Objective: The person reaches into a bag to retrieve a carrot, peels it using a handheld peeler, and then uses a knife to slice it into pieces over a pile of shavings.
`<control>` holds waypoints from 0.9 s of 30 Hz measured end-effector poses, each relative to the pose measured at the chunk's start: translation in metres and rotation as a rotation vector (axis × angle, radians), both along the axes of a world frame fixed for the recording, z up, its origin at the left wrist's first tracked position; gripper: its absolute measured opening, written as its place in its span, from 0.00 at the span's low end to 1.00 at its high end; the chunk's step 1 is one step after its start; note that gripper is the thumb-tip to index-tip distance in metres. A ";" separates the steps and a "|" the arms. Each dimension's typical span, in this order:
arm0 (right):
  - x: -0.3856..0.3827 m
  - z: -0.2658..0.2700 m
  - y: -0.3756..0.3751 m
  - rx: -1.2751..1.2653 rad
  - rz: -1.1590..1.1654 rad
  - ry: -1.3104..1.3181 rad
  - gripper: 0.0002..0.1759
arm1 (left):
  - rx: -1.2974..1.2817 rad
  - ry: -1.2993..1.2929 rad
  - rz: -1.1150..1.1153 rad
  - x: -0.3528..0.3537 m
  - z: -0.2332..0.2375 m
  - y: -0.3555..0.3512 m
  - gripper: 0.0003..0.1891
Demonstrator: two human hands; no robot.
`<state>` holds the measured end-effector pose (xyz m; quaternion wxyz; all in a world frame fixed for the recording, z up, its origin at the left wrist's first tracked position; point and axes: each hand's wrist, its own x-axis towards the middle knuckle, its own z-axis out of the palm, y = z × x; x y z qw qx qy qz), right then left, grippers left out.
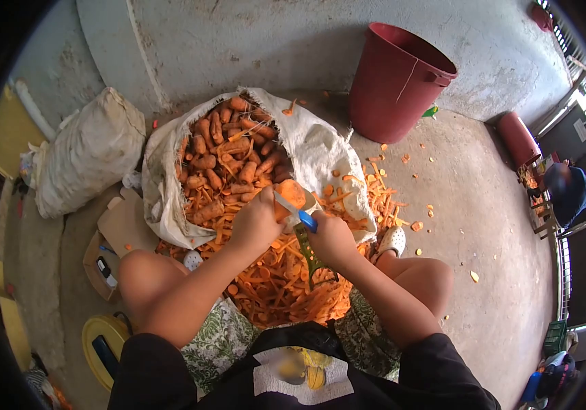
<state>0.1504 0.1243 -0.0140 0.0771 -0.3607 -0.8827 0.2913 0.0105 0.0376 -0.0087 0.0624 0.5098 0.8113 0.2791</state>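
My left hand (255, 217) is closed around a bright orange carrot (293, 193), peeled and smooth where it shows. In my right hand (334, 240) is a knife with a blue handle (308, 221), its blade (285, 203) lying against the carrot. Just below the right hand hangs a green curved strip (310, 253), partly hidden by the wrist. Beyond both hands, a white woven sack (170, 198) lies torn open, full of unpeeled carrots (235, 147). A heap of orange peelings and slices (272, 287) spreads between my legs under the hands.
A tall red bin (389, 85) stands by the wall behind the sack. To the left are a filled sack (93, 154), an opened cardboard box (125, 222) and a yellow lid with a phone (105, 355). Carrot bits dot the concrete floor. Another person (566, 195) is far right.
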 end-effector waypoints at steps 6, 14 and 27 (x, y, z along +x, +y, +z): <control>-0.002 -0.006 0.005 -0.038 -0.019 -0.034 0.12 | -0.030 0.081 -0.043 -0.003 -0.008 0.002 0.34; -0.005 -0.036 0.017 -0.125 -0.042 -0.102 0.14 | -0.068 -0.017 -0.117 -0.007 -0.030 0.008 0.37; -0.014 -0.063 0.029 -0.235 -0.131 -0.242 0.19 | -0.190 -0.070 -0.109 -0.011 -0.047 0.015 0.30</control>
